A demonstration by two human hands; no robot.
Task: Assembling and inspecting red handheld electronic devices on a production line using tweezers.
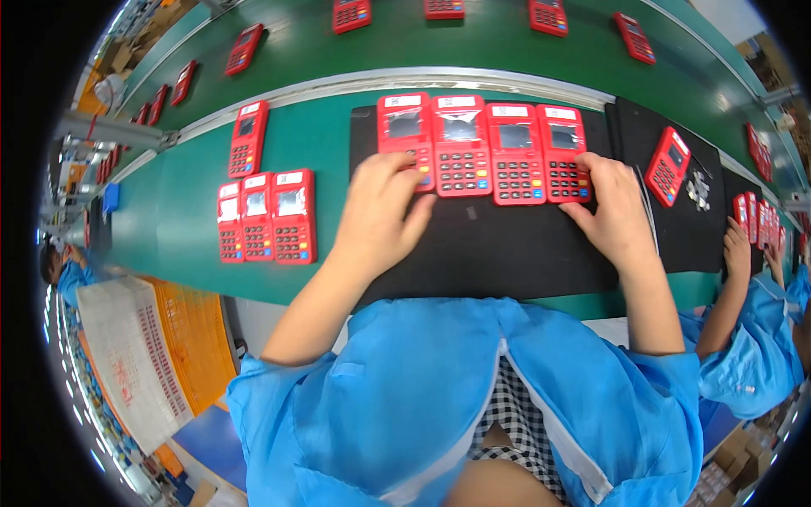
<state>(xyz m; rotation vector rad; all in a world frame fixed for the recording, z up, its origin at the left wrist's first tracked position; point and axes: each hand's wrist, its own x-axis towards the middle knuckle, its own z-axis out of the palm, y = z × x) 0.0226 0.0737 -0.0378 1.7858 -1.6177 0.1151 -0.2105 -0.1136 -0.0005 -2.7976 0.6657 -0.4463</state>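
Several red card terminals (461, 145) lie side by side in a tight row on a black mat (498, 249), screens and keypads up, with film over the screens. My left hand (384, 203) grips the leftmost terminal (404, 120) of the row, fingers bent over its keypad and thumb below its lower corner. At the other end, my right hand (610, 207) has its fingers on the right side of the rightmost terminal (561, 135), thumb at its lower edge. The fingertips of both hands partly cover those keypads.
On the green bench (160, 228) to the left lie three terminals (258, 207) together and another terminal (248, 139) above them. A tilted terminal (668, 166) lies right, beside small silvery pieces (699, 190). Beyond a metal rail, a green conveyor (397, 51) carries more terminals. A co-worker's hand (737, 251) is at far right.
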